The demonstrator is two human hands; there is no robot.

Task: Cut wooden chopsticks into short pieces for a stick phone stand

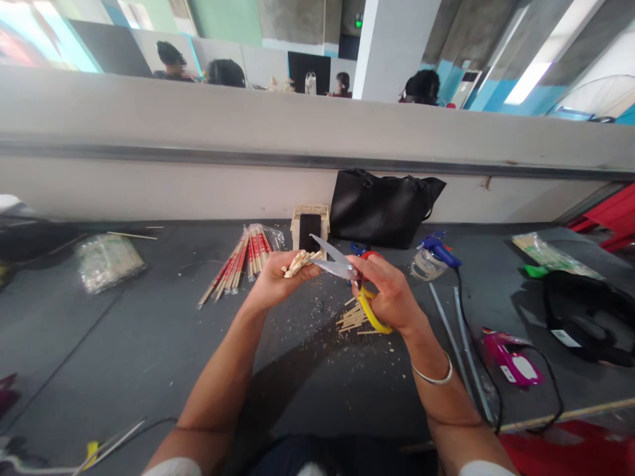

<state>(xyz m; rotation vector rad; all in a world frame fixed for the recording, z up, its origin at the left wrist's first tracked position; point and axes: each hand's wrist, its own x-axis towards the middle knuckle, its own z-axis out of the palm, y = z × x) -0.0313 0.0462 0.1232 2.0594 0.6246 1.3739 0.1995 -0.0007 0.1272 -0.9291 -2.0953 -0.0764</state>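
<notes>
My left hand (275, 281) is closed round a small bundle of short wooden sticks (299, 262), their cut ends pointing right. My right hand (389, 294) grips scissors (333, 262) with yellow handles, the blades open and pointing at the stick ends. Below the hands, cut stick pieces (353, 318) and wood crumbs lie on the dark grey table (149, 344).
A bundle of red-wrapped chopsticks (238, 264) lies to the left of a phone (309, 231) leaning on a small wooden box. A black bag (381, 208) stands against the wall. A blue glue gun (439, 250), glue sticks (449, 330) and a pink device (510, 360) lie right. People sit beyond the partition.
</notes>
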